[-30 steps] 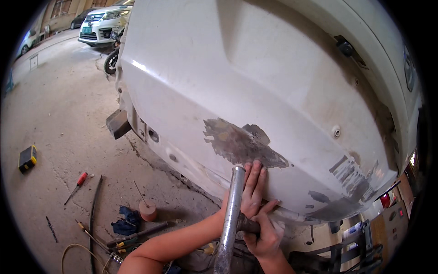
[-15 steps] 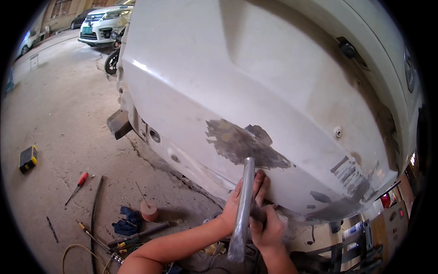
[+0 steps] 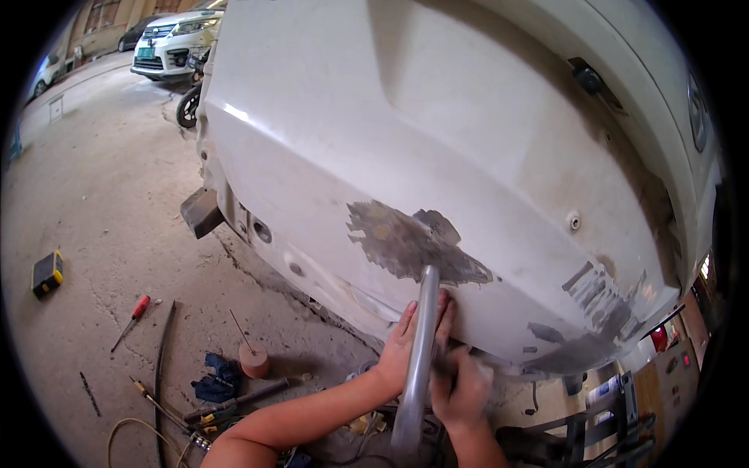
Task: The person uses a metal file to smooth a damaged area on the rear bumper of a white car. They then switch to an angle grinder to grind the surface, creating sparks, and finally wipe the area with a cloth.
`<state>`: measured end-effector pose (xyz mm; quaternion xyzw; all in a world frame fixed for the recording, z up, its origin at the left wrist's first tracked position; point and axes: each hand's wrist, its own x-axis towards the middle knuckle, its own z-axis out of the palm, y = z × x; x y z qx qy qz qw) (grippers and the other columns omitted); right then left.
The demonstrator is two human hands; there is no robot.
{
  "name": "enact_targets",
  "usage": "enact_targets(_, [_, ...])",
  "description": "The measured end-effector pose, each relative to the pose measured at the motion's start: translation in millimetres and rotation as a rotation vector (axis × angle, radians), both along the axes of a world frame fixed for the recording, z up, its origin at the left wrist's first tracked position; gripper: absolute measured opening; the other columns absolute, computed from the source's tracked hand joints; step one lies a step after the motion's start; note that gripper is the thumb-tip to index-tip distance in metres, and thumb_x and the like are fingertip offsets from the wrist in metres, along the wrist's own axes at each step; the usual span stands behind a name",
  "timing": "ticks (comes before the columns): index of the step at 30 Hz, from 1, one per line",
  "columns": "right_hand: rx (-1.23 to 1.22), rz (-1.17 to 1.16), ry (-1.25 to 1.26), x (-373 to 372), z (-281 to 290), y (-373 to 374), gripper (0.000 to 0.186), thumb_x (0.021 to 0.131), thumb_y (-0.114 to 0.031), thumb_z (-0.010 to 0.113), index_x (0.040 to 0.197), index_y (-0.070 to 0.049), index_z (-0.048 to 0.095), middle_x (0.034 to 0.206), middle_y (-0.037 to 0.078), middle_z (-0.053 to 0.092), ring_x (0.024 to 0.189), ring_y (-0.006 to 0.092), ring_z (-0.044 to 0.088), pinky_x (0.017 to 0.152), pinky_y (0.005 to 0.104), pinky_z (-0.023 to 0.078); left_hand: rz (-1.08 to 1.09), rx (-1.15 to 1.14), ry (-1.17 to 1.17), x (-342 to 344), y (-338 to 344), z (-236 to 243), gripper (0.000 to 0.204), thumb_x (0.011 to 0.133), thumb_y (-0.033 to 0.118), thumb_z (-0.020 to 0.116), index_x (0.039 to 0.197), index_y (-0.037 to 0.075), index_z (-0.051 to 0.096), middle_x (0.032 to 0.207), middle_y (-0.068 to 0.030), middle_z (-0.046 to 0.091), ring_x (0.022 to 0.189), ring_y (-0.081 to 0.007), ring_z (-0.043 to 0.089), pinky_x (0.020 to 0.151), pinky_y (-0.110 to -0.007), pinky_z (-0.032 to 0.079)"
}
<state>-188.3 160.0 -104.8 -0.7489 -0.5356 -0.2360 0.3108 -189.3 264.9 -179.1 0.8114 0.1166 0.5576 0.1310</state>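
Metal bar pressed against white car panel, just below bare-metal patch. Right hand clenched around bar, left hand flat on panel beside it. Red screwdriver, blue rag, hoses scattered nearby on concrete floor.

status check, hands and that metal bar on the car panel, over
Left hand flat on white panel, beside metal bar. Right hand blurred, low by the bar; grip unclear. Bar tip at bare-metal patch. Nothing between.

Left hand flat, fingers spread; right hand clenched.
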Motion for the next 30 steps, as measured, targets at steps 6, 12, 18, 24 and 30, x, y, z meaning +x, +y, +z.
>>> enact_targets(6, [0.084,0.148,-0.092,0.9,-6.3,-6.0,0.043,0.084,-0.044,0.054,0.068,-0.005,0.052,0.056,0.015,0.049,0.05,0.0349,0.054,0.048,0.0418,0.043,-0.013,-0.029,-0.084,-5.0,-6.7,10.0,0.064,0.084,0.035,0.054,0.131,-0.006,0.041,0.141,-0.0224,0.033,0.124,-0.0331,0.042,0.102,-0.042,0.035])
enact_targets(12, [0.055,0.166,-0.083,-1.3,2.0,-4.2,0.037,0.085,-0.037,0.053,0.069,-0.004,0.051,0.057,0.014,0.051,0.051,0.036,0.054,0.049,0.0417,0.043,0.04,0.039,-0.213,1.4,-4.5,7.0,0.062,0.085,0.036,0.052,0.13,-0.007,0.042,0.139,-0.0244,0.036,0.126,-0.0319,0.04,0.103,-0.042,0.034])
enact_targets(18, [0.002,0.045,0.005,2.9,4.7,-1.3,0.035,0.083,-0.036,0.055,0.067,-0.004,0.051,0.055,0.013,0.05,0.05,0.0348,0.054,0.049,0.041,0.044,-0.009,0.081,-0.113,-0.2,0.9,2.0,0.07,0.076,0.046,0.064,0.111,-0.014,0.054,0.119,-0.0305,0.051,0.113,-0.0443,0.049,0.095,-0.05,0.039])
enact_targets(24, [0.053,0.135,-0.032,0.6,4.4,-6.1,0.038,0.085,-0.039,0.053,0.069,-0.004,0.052,0.055,0.014,0.048,0.05,0.0353,0.054,0.049,0.0403,0.043,-0.009,0.077,-0.119,0.3,-1.9,4.1,0.064,0.077,0.038,0.066,0.111,-0.013,0.054,0.116,-0.0329,0.051,0.114,-0.0495,0.046,0.096,-0.052,0.038])
enact_targets(30, [0.081,0.128,-0.088,5.1,-2.2,-11.0,0.041,0.085,-0.042,0.051,0.07,-0.004,0.053,0.056,0.014,0.048,0.052,0.0346,0.055,0.049,0.0397,0.043,-0.057,-0.017,-0.058,-3.6,-7.1,3.5,0.06,0.084,0.031,0.051,0.132,-0.004,0.04,0.139,-0.021,0.037,0.13,-0.0353,0.034,0.106,-0.043,0.029])
